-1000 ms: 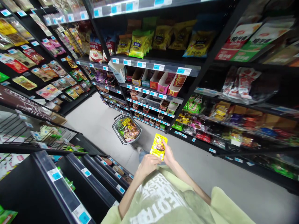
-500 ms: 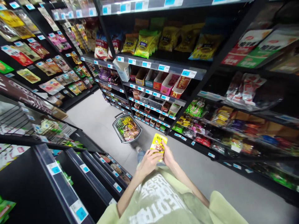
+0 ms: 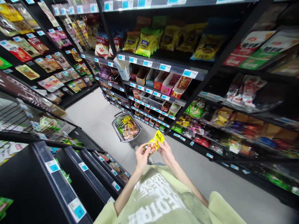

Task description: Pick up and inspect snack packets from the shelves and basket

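Note:
A yellow snack packet [image 3: 154, 142] with a food picture on its front is held up before my body, tilted to the right. My left hand [image 3: 142, 156] pinches its lower left end, the thumb lying over the front. On the other side, my right hand [image 3: 166, 152] grips the right edge with its fingertips. Beyond the packet, on the floor, stands a dark shopping basket [image 3: 118, 132] filled with several colourful packets. It is apart from both hands.
Black shelves [image 3: 177, 67] with bagged snacks and small boxes rise ahead and to the right. At lower left, dark shelf edges [image 3: 56, 174] with price tags stand close to my left arm. Grey floor [image 3: 85, 109] runs between them. More packets hang at far left.
The packet has turned from nearly upright to tilted. My left hand has shifted left from across its front to its lower left end. My right hand stays on its right edge.

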Available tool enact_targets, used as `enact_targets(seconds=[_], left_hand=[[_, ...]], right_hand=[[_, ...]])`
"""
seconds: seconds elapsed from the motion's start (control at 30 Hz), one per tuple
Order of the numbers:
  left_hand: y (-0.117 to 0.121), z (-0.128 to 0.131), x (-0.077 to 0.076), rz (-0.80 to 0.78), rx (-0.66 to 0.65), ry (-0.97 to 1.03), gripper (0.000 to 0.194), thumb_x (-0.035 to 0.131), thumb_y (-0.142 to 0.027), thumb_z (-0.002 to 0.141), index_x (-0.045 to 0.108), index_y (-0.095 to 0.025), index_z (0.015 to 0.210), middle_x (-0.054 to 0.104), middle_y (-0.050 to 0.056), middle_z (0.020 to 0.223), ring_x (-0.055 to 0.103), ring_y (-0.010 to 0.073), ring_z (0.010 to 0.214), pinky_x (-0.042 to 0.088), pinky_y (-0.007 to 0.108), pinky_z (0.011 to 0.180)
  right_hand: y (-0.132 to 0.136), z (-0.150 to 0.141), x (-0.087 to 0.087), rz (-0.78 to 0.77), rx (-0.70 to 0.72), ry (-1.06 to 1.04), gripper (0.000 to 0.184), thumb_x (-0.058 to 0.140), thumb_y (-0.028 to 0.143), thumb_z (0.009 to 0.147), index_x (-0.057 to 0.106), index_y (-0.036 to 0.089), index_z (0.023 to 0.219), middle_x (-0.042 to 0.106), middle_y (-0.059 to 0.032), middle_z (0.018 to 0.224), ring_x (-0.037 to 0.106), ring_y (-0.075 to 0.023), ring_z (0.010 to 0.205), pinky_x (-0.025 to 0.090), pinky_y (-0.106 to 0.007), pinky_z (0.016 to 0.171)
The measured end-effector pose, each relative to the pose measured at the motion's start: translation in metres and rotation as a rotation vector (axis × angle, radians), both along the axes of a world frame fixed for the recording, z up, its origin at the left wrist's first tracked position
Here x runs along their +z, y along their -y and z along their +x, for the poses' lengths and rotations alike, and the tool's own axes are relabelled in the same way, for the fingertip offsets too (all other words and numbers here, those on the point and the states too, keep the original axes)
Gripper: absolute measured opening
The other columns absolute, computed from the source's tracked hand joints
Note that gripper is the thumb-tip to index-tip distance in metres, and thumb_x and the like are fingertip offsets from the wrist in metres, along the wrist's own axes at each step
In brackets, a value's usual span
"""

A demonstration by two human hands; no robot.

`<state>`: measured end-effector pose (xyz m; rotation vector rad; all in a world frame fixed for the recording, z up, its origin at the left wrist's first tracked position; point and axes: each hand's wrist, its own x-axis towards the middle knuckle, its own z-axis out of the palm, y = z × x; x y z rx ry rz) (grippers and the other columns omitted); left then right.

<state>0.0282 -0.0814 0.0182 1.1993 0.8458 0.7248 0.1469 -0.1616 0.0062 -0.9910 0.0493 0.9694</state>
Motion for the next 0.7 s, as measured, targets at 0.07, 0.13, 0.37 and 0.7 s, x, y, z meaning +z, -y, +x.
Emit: enact_targets(seconds=[0.07,0.13,0.37,0.7], left_hand=[[0.000,0.002,-0.004,-0.134,0.048,0.055,0.042,0.075,-0.038,0.073,0.066,-0.015,0.108,0.074,0.009,0.096,0.071,0.0186,0.081,0.058,0.029,0.073],[0.001,0.003,-0.005,-0.241,0.053,0.089,0.045,0.077,-0.040,0.071,0.066,-0.014,0.107,0.074,0.010,0.096,0.071,0.0186,0.078,0.058,0.029,0.070],[0.008,0.003,0.005,-0.343,-0.130,0.018,0.046,0.079,-0.044,0.068,0.069,-0.009,0.096,0.074,0.014,0.091,0.072,0.0208,0.073,0.060,0.033,0.068],[0.012,0.003,0.016,-0.306,-0.353,-0.089,0.048,0.081,-0.045,0.066,0.071,-0.008,0.096,0.075,0.014,0.090,0.071,0.0197,0.075,0.059,0.030,0.068]], right_hand=[[0.000,0.000,0.001,-0.013,-0.011,0.028,0.037,0.082,0.030,0.069,0.067,0.024,0.102,0.075,-0.0018,0.097,0.067,-0.0153,0.077,0.051,-0.025,0.063],[0.000,0.000,0.003,-0.019,-0.020,0.046,0.034,0.082,0.031,0.069,0.070,0.022,0.100,0.075,-0.0040,0.098,0.068,-0.0181,0.080,0.052,-0.027,0.065],[0.003,0.002,0.007,0.006,-0.095,0.034,0.028,0.080,0.034,0.070,0.072,0.019,0.092,0.076,-0.0058,0.097,0.070,-0.0228,0.085,0.055,-0.033,0.071],[-0.002,0.007,0.006,-0.125,-0.099,0.003,0.027,0.082,0.041,0.066,0.069,0.019,0.076,0.075,-0.0032,0.077,0.070,-0.0205,0.066,0.055,-0.031,0.063]])
